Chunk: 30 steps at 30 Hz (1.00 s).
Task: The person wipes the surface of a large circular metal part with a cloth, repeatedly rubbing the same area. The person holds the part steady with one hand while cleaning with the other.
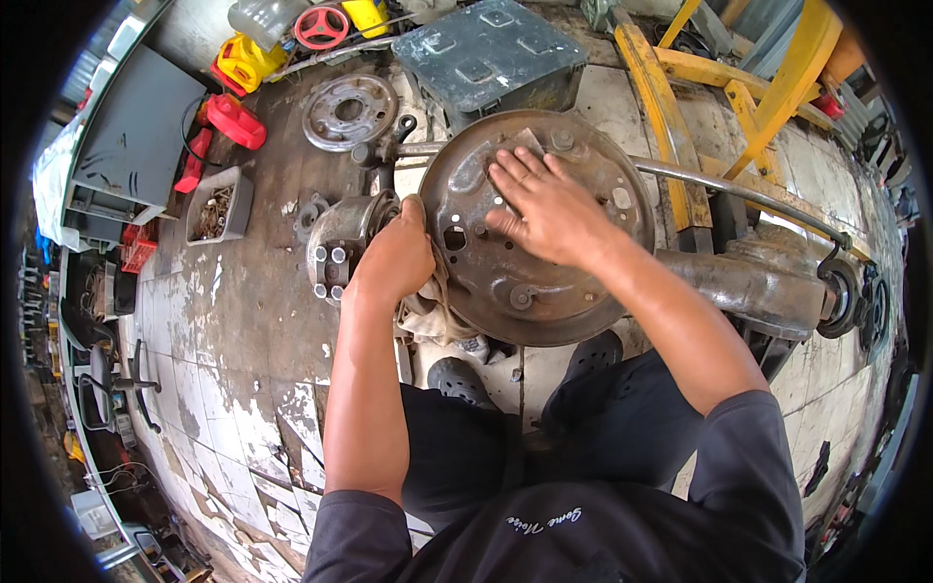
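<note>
plate (pixel 486 282): your left hand (pixel 397 253), curled round a rag (pixel 439 323) at nine o'clock, could slip if the cloth bunches; your right hand (pixel 554 209) lies flat, open.

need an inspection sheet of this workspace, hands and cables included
Surface: tiled floor, stained, white finish patchy
Job's things: rusty round plate with holes; crumpled cloth at its lower left
Clutter: grey tub of small parts, red container, loose rusty disc
Grip: right hand spread flat on the plate; left hand curled at its left edge, hold unclear
Cables: thin dark cord near the red container
Surroundings: dark storage box, yellow metal frame
</note>
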Motion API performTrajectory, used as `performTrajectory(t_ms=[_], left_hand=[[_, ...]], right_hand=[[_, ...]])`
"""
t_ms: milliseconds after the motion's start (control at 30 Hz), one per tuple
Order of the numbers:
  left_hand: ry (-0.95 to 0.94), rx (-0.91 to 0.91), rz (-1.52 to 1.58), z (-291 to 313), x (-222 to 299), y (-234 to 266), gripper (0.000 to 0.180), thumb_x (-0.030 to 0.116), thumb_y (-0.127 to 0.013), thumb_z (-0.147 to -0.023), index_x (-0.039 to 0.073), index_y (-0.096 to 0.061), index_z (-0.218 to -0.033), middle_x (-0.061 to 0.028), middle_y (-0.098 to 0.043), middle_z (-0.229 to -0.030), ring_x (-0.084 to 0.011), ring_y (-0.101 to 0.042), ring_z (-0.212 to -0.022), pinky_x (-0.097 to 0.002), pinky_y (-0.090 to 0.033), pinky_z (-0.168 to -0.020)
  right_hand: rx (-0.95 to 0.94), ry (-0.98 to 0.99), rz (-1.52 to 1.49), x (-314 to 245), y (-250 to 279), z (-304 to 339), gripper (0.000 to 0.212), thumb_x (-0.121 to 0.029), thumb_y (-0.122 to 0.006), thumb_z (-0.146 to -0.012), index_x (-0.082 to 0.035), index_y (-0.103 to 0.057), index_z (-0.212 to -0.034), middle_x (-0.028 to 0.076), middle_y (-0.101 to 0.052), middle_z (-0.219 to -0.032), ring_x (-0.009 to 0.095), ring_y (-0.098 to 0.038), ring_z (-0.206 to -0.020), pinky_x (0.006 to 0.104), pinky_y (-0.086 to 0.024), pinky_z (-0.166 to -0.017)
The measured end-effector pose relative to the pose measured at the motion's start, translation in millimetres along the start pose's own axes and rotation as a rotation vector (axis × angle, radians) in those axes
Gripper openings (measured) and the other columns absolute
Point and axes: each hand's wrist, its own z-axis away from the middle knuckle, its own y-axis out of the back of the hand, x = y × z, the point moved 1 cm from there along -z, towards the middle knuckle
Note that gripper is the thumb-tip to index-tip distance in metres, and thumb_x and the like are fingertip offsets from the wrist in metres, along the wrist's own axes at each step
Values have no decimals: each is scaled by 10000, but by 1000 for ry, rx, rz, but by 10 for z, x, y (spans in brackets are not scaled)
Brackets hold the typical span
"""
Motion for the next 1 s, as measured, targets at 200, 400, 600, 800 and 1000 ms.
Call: performTrajectory(t_ms=[200,400,600,800,1000], left_hand=[[11,-17,6,27,14,38,419,112,-481,-940,-70,-378,-1303,-353,-614,-1107,-481,-590,-1066,-533,-453,-921],[54,-34,1,60,36,45,427,126,-478,-945,-64,-379,-1315,-351,-619,-1088,-480,-598,-1052,-535,-453,-923],[28,-2,8,66,69,22,391,123,-476,-940,-69,-395,-1271,-358,-617,-1081,-493,-588,-1055,-543,-450,-918],[31,2,27,42,59,37,370,113,-485,-932,-61,-399,-1247,-362,-614,-1080,-497,-586,-1050,-552,-446,-913],[34,6,29,29,27,6,376,101,-491,-929,-68,-391,-1250,-362,-612,-1086,-497,-586,-1047,-547,-452,-906]], right_hand=[[-114,83,-47,-38,-50,5,868,-679,-151,-974,-14,-296,-1514,155,-242,-1598,305,-183,-1494,438,-122,-1231],[-226,105,-59,-232,20,16,930,-718,-106,-945,-6,-259,-1523,173,-214,-1603,301,-156,-1500,424,-101,-1235],[-100,13,-61,-189,-17,49,959,-733,-87,-931,5,-305,-1504,170,-245,-1594,310,-176,-1495,428,-107,-1234],[-38,-40,-86,30,-12,-12,938,-711,-108,-951,27,-310,-1494,200,-240,-1587,325,-161,-1495,443,-98,-1233],[-35,-6,-110,19,-51,8,917,-701,-168,-960,33,-321,-1488,202,-260,-1580,338,-180,-1490,447,-125,-1227]])
